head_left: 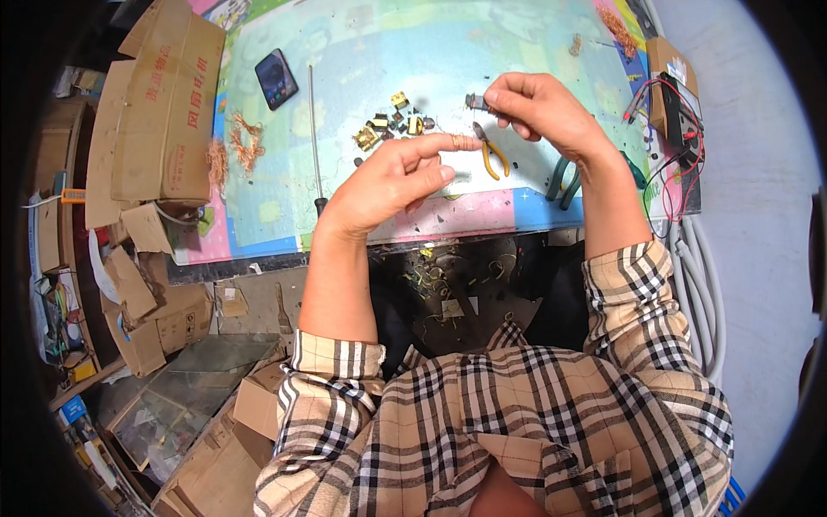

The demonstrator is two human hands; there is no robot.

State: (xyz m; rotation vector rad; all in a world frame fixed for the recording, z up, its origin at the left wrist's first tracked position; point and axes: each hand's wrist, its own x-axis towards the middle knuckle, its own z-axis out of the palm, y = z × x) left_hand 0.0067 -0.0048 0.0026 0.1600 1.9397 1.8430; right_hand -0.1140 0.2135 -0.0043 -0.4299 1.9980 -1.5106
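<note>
Currently, my right hand (551, 116) pinches a small, dark, blocky component (475, 102) above the pastel-patterned worktop (370, 52); my left hand (389, 183), index extended, thumb apart, apparently wears fine copper-coloured wire loops (458, 141). Judgement: steady pinch, light even tension should avoid snapping.

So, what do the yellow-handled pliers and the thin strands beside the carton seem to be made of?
Yellow-handled pliers: grey head, probably steel; smooth, bright grips, probably plastic. Thin strands: coppery, reddish-brown tangles, so likely copper wire; finish unclear.
</note>
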